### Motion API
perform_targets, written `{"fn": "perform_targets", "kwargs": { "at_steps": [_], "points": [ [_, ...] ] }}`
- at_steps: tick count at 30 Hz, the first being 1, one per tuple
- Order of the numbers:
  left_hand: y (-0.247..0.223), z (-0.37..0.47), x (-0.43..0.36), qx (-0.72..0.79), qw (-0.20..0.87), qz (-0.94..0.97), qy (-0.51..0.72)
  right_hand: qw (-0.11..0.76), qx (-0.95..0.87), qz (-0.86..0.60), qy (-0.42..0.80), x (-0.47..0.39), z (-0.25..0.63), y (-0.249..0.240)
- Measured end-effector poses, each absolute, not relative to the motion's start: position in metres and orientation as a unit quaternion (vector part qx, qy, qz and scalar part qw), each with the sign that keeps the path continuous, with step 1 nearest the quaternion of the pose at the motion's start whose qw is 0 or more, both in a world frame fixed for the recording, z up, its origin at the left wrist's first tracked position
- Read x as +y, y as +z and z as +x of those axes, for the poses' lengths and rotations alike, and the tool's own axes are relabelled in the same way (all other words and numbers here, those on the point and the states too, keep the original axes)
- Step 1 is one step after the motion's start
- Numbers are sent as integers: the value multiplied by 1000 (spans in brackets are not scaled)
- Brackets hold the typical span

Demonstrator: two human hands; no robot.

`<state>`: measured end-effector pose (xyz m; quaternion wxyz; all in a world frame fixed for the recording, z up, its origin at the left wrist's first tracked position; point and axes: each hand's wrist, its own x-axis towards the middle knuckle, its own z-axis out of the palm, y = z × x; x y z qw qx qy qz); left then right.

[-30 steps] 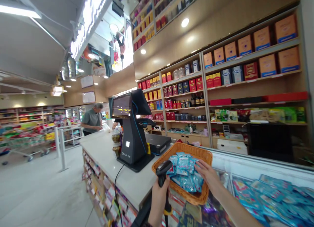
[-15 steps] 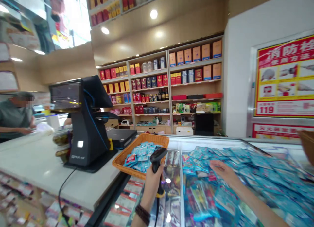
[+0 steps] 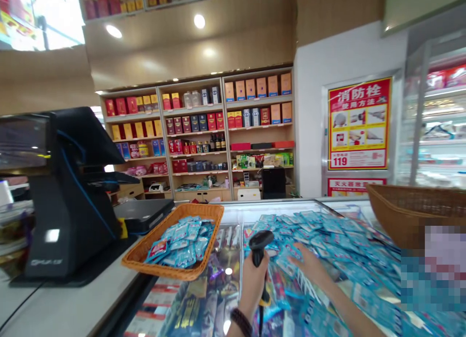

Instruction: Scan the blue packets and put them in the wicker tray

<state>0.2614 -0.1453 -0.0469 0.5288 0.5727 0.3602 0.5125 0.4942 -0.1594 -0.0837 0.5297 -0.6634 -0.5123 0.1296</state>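
Note:
My left hand [image 3: 256, 269] is wrapped round the handle of a black barcode scanner [image 3: 261, 240], its head held up over the glass counter. Out over a spread of small blue packets [image 3: 320, 223] is my right hand [image 3: 307, 261], its fingers closed on the edge of one blue packet [image 3: 287, 260]. Part of that packet is hidden by the fingers. To the left of the scanner, an orange wicker basket [image 3: 136, 266] holds a pile of similar blue packets, one of them with a red patch.
A black checkout terminal [image 3: 73, 196] stands at the left on the white counter, with a flat black device [image 3: 145, 213] beside it. A brown wicker basket [image 3: 396, 215] is at the right. Shelves of boxed goods [image 3: 192, 123] line the back wall.
My view has turned right, so the terminal and orange basket sit further left. The scanner has come nearer my right hand, which now has a blue packet at its fingers.

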Motion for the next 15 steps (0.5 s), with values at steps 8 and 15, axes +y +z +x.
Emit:
{"fn": "perform_targets", "kwargs": {
  "at_steps": [8, 15],
  "points": [
    [-52, 263, -150, 381, 546, 546, 508, 784, -271, -486, 275, -148, 482, -82],
    [-44, 266, -166, 351, 562, 589, 463, 808, -244, -423, 328, -161, 463, -66]
  ]
}}
